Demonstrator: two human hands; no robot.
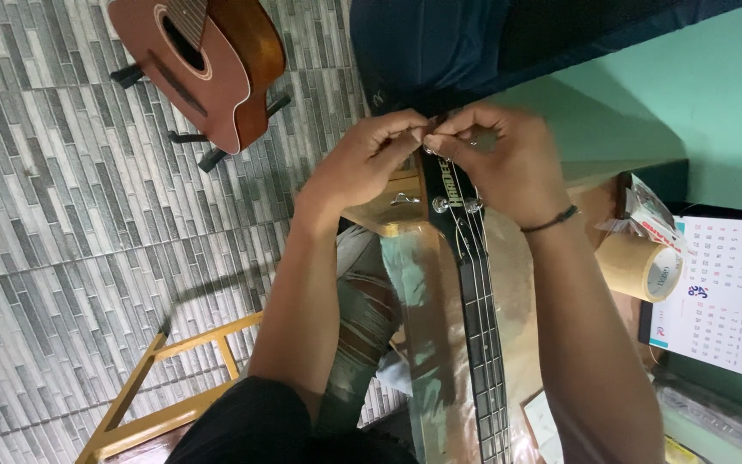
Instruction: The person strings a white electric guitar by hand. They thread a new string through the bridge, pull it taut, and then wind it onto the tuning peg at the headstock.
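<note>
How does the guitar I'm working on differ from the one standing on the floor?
The black guitar neck lies flat under both hands, left hand and right hand, at its headstock; the brown acoustic guitar stands untouched on a black stand. The neck is dark and slim, with only neck and headstock visible; the acoustic shows a wide reddish-brown body with a round soundhole. Both are stringed.

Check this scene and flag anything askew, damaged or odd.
Nothing looks damaged or spilled. Both hands, left hand and right hand, pinch at the top of the black guitar headstock. An acoustic guitar sits tilted on its floor stand, which seems normal. A tape roll lies on its side beside a calendar.
</note>
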